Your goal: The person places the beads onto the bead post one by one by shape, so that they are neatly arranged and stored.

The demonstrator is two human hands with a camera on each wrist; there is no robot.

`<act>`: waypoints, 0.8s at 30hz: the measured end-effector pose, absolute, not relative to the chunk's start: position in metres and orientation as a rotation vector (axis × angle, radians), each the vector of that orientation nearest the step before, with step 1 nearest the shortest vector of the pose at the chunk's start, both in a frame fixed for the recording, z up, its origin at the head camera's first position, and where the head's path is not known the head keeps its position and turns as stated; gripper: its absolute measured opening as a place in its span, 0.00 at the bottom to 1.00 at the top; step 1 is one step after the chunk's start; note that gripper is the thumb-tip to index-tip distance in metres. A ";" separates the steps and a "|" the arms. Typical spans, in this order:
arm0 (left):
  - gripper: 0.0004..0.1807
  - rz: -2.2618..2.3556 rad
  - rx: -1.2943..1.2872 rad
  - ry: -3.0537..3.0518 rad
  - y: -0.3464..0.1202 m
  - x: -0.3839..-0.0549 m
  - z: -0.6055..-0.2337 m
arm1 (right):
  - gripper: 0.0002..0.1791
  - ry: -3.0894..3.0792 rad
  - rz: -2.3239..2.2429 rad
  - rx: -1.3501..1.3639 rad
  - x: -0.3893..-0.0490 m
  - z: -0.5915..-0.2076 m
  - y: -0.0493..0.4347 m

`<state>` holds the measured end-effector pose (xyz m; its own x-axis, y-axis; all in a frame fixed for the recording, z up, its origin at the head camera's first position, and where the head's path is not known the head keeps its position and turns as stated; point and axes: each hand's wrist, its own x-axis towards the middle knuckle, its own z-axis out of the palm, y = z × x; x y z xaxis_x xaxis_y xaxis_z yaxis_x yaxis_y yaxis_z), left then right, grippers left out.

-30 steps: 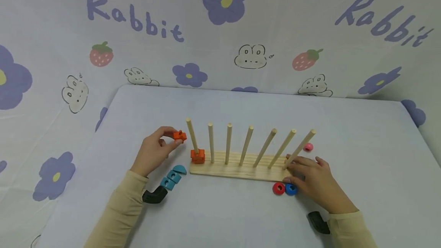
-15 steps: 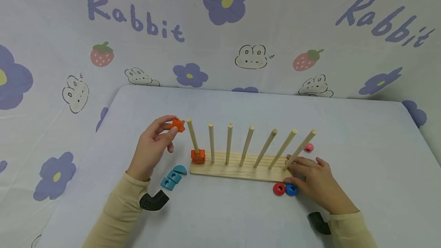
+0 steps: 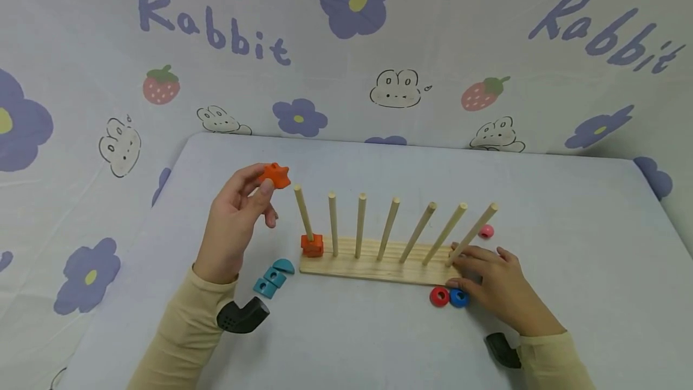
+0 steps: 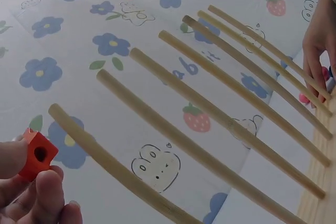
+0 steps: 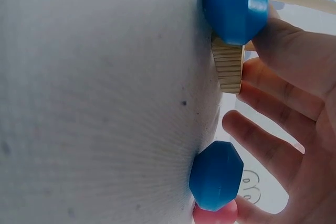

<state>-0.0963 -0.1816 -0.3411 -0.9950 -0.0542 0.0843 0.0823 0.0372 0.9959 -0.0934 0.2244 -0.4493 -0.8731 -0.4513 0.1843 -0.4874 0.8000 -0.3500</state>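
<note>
My left hand (image 3: pixel 230 230) pinches an orange star-shaped bead (image 3: pixel 278 178) between thumb and fingers. The bead is raised to the left of the leftmost wooden peg (image 3: pixel 303 212), just above its top. In the left wrist view the hole of the orange star bead (image 4: pixel 34 141) faces the camera. Low on that same peg sits another orange bead (image 3: pixel 312 248). My right hand (image 3: pixel 500 294) holds the right end of the wooden pegboard (image 3: pixel 352 269), thumb at the front edge and fingers at the end. Near the thumb lies a blue bead (image 5: pixel 231 6).
Several bare pegs (image 3: pixel 387 230) stand along the board. Teal pieces (image 3: pixel 264 288) lie in a row at front left. A red bead (image 3: pixel 435 303) and a blue bead (image 3: pixel 459 305) touch the front right. Behind the right end lies a pink bead (image 3: pixel 486 232). Black cameras (image 3: pixel 246 318) sit at the wrists.
The left hand has lifted the orange star bead from beside the board to above the left peg's top, turning it on the way. The right hand stays in place.
</note>
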 end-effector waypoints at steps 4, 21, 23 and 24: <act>0.19 -2.112 -0.104 -2.155 -0.177 -0.097 -0.337 | 0.21 -2.898 0.608 0.759 -0.093 -0.449 0.225; 0.21 -2.049 -0.221 -2.197 -0.165 -0.094 -0.327 | 0.21 -2.800 0.595 0.814 -0.095 -0.450 0.226; 0.21 -2.029 -0.211 -2.224 -0.165 -0.093 -0.328 | 0.21 -2.808 0.595 0.811 -0.095 -0.450 0.226; 0.21 -2.010 -0.202 -2.242 -0.165 -0.092 -0.329 | 0.21 -2.813 0.595 0.809 -0.095 -0.450 0.226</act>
<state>-0.0920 -0.1647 -0.3285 -0.9834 0.0171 0.1805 0.1813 0.1075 0.9775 -0.0952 0.2257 -0.4502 -0.8422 -0.4764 0.2523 -0.5378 0.7751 -0.3315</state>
